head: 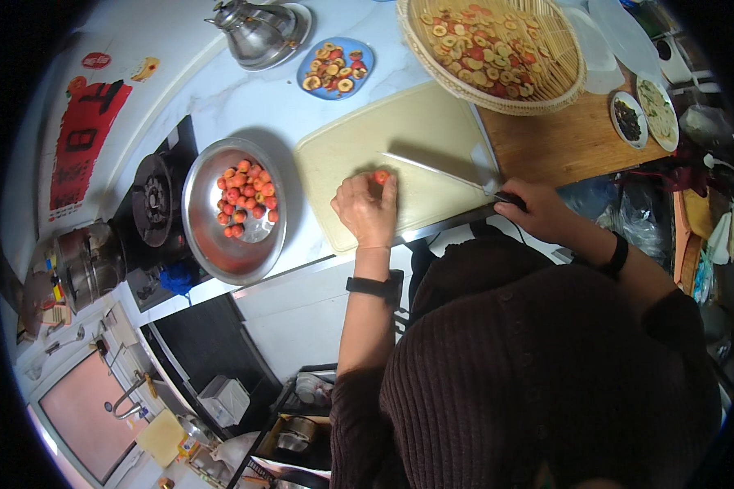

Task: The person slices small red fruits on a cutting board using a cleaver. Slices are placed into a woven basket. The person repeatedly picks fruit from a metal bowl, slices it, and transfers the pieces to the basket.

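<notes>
My left hand (pixel 367 205) rests on the pale cutting board (pixel 348 147), its thumb and fingers around one small red fruit (pixel 381 177) that looks like a hawthorn. In my right hand (pixel 529 208), at the board's near right edge, is the dark handle of a kitchen knife (pixel 434 169). The blade lies low over the board and points left, its tip beyond the fruit and apart from it. To the left, a steel basin (pixel 199 214) holds several whole red fruits (pixel 244 189). Beyond the board, sliced fruit (pixel 483 58) fills part of a woven basket (pixel 495 110).
A blue plate (pixel 367 52) of fruit pieces and a steel kettle (pixel 257 36) stand at the back. On the left is a gas burner (pixel 153 198). A wooden board (pixel 526 140) lies right, beside a small dish (pixel 629 119) of dark food and an oval plate (pixel 657 113).
</notes>
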The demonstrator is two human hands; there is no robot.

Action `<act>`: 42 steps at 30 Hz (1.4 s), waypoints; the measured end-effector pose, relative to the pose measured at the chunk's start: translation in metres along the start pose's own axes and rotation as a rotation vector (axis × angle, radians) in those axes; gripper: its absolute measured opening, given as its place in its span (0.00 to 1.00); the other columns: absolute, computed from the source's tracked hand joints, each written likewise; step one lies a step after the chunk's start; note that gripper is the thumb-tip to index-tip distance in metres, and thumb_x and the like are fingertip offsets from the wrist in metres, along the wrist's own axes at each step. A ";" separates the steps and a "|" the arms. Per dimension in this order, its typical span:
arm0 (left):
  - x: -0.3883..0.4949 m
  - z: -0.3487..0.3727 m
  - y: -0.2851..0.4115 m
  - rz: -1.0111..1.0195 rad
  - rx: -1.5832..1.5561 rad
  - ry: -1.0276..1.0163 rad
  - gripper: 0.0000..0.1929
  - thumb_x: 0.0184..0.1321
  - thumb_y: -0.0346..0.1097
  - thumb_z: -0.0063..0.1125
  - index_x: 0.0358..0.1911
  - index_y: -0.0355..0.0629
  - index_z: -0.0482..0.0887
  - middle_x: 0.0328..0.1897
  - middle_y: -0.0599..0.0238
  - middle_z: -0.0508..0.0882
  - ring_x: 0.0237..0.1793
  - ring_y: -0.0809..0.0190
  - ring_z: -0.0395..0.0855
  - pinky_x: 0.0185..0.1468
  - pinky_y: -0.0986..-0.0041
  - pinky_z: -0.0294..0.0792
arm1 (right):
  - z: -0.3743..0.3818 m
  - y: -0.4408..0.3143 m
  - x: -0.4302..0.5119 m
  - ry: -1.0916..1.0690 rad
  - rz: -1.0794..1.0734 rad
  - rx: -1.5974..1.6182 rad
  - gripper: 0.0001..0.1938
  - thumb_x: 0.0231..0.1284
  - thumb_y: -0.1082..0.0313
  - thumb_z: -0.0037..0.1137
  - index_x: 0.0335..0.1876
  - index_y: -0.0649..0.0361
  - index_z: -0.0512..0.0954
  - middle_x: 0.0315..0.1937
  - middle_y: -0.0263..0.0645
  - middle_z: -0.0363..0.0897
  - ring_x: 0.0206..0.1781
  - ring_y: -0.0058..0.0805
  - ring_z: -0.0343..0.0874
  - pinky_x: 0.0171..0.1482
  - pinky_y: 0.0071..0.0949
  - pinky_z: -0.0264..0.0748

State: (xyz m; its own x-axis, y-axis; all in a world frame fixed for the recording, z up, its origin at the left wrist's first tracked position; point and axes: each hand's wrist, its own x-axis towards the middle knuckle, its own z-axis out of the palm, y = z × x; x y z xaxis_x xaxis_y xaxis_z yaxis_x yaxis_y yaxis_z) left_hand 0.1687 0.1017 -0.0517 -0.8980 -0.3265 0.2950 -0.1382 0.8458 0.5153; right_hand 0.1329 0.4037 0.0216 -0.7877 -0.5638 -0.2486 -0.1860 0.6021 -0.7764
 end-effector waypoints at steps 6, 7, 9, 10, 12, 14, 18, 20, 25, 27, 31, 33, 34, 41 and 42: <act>-0.019 0.011 0.001 -0.023 0.086 0.023 0.21 0.51 0.47 0.76 0.42 0.44 0.84 0.40 0.60 0.82 0.43 0.53 0.79 0.53 0.62 0.65 | -0.002 0.006 0.004 -0.062 -0.009 0.013 0.16 0.69 0.54 0.59 0.44 0.61 0.76 0.35 0.52 0.82 0.39 0.55 0.82 0.40 0.46 0.75; -0.021 0.007 -0.001 -0.077 0.013 0.003 0.20 0.51 0.46 0.76 0.43 0.44 0.84 0.41 0.60 0.82 0.43 0.53 0.79 0.52 0.61 0.67 | -0.002 0.006 0.004 -0.067 -0.009 0.014 0.16 0.69 0.54 0.59 0.44 0.61 0.76 0.35 0.53 0.82 0.39 0.56 0.82 0.40 0.46 0.75; -0.024 -0.001 -0.003 -0.153 -0.131 -0.010 0.20 0.52 0.44 0.76 0.45 0.43 0.85 0.43 0.58 0.82 0.44 0.52 0.80 0.52 0.61 0.71 | -0.005 0.006 0.004 -0.076 0.001 0.034 0.15 0.69 0.54 0.58 0.44 0.61 0.76 0.35 0.53 0.82 0.39 0.57 0.81 0.40 0.46 0.75; -0.024 -0.005 -0.004 -0.180 -0.245 -0.012 0.17 0.55 0.36 0.73 0.48 0.41 0.85 0.44 0.56 0.82 0.44 0.51 0.82 0.49 0.63 0.76 | -0.006 0.005 0.004 -0.084 0.009 0.026 0.15 0.69 0.54 0.58 0.44 0.61 0.76 0.35 0.54 0.82 0.40 0.57 0.81 0.40 0.46 0.75; -0.023 -0.009 -0.003 -0.115 -0.267 -0.012 0.14 0.57 0.31 0.70 0.47 0.40 0.86 0.45 0.56 0.83 0.44 0.51 0.83 0.48 0.64 0.77 | -0.008 0.004 0.005 -0.102 0.036 0.033 0.15 0.70 0.54 0.57 0.44 0.61 0.76 0.35 0.54 0.82 0.40 0.58 0.81 0.41 0.46 0.75; -0.019 -0.007 -0.001 0.019 -0.247 0.032 0.09 0.61 0.24 0.66 0.45 0.38 0.87 0.44 0.59 0.82 0.42 0.58 0.84 0.47 0.69 0.77 | -0.009 0.002 0.006 -0.100 0.019 0.017 0.16 0.71 0.53 0.55 0.43 0.61 0.75 0.35 0.54 0.81 0.40 0.59 0.80 0.41 0.48 0.74; -0.014 0.005 0.007 0.015 -0.240 -0.008 0.06 0.61 0.24 0.66 0.41 0.40 0.90 0.41 0.59 0.86 0.39 0.57 0.86 0.46 0.70 0.78 | -0.006 -0.002 0.009 -0.084 -0.055 -0.053 0.17 0.73 0.52 0.51 0.41 0.61 0.74 0.33 0.54 0.81 0.38 0.60 0.80 0.40 0.51 0.73; -0.012 0.007 0.006 0.022 -0.245 0.007 0.07 0.61 0.24 0.66 0.42 0.40 0.90 0.42 0.58 0.86 0.40 0.57 0.86 0.45 0.69 0.78 | -0.006 -0.003 0.010 -0.099 -0.048 -0.047 0.17 0.74 0.52 0.49 0.40 0.61 0.74 0.32 0.54 0.80 0.38 0.60 0.79 0.40 0.53 0.72; -0.014 0.011 0.001 0.104 -0.205 0.055 0.07 0.58 0.23 0.66 0.39 0.38 0.89 0.40 0.55 0.86 0.39 0.52 0.86 0.42 0.66 0.80 | -0.009 -0.004 0.013 -0.150 -0.016 -0.077 0.17 0.76 0.52 0.47 0.38 0.61 0.73 0.31 0.55 0.80 0.37 0.60 0.80 0.40 0.54 0.72; -0.015 0.013 0.000 0.137 -0.181 0.067 0.07 0.58 0.22 0.66 0.39 0.37 0.89 0.40 0.54 0.86 0.39 0.51 0.86 0.42 0.65 0.80 | -0.010 -0.005 0.016 -0.172 -0.017 -0.108 0.18 0.76 0.52 0.46 0.38 0.61 0.72 0.32 0.54 0.81 0.37 0.60 0.80 0.40 0.55 0.73; -0.015 0.012 -0.003 0.144 -0.164 0.014 0.11 0.55 0.21 0.65 0.42 0.37 0.88 0.41 0.53 0.85 0.41 0.49 0.85 0.45 0.63 0.80 | -0.012 -0.012 0.019 -0.167 -0.072 -0.256 0.19 0.75 0.49 0.47 0.38 0.60 0.72 0.30 0.51 0.81 0.35 0.57 0.81 0.38 0.53 0.76; -0.015 0.010 -0.004 0.139 -0.178 -0.016 0.13 0.54 0.20 0.64 0.44 0.38 0.88 0.42 0.54 0.85 0.43 0.48 0.85 0.47 0.62 0.80 | -0.014 -0.017 0.018 -0.152 -0.115 -0.345 0.20 0.74 0.48 0.48 0.37 0.59 0.73 0.28 0.49 0.81 0.34 0.55 0.82 0.35 0.51 0.77; -0.015 0.010 -0.004 0.145 -0.181 -0.016 0.14 0.53 0.20 0.64 0.44 0.38 0.88 0.42 0.54 0.85 0.43 0.48 0.85 0.47 0.62 0.79 | -0.014 -0.019 0.018 -0.164 -0.128 -0.408 0.20 0.74 0.47 0.49 0.37 0.59 0.72 0.28 0.49 0.81 0.32 0.54 0.82 0.33 0.50 0.77; -0.013 0.012 -0.004 0.138 -0.234 -0.013 0.15 0.54 0.20 0.63 0.45 0.39 0.87 0.45 0.51 0.85 0.44 0.47 0.85 0.48 0.62 0.79 | -0.009 -0.029 0.022 -0.134 -0.202 -0.486 0.20 0.72 0.48 0.53 0.35 0.60 0.72 0.24 0.47 0.79 0.25 0.51 0.81 0.26 0.47 0.77; -0.013 0.012 -0.004 0.133 -0.242 -0.015 0.14 0.54 0.20 0.63 0.45 0.38 0.87 0.45 0.50 0.85 0.44 0.47 0.85 0.48 0.62 0.79 | -0.006 -0.030 0.023 -0.117 -0.215 -0.473 0.20 0.71 0.48 0.53 0.34 0.60 0.72 0.24 0.47 0.79 0.24 0.51 0.81 0.26 0.47 0.77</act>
State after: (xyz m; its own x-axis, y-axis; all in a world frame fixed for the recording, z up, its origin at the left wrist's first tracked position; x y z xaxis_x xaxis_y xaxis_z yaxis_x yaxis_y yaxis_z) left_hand 0.1761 0.1073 -0.0670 -0.9081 -0.2115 0.3614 0.0832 0.7547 0.6507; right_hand 0.1165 0.3763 0.0427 -0.6370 -0.7454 -0.1967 -0.6018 0.6402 -0.4775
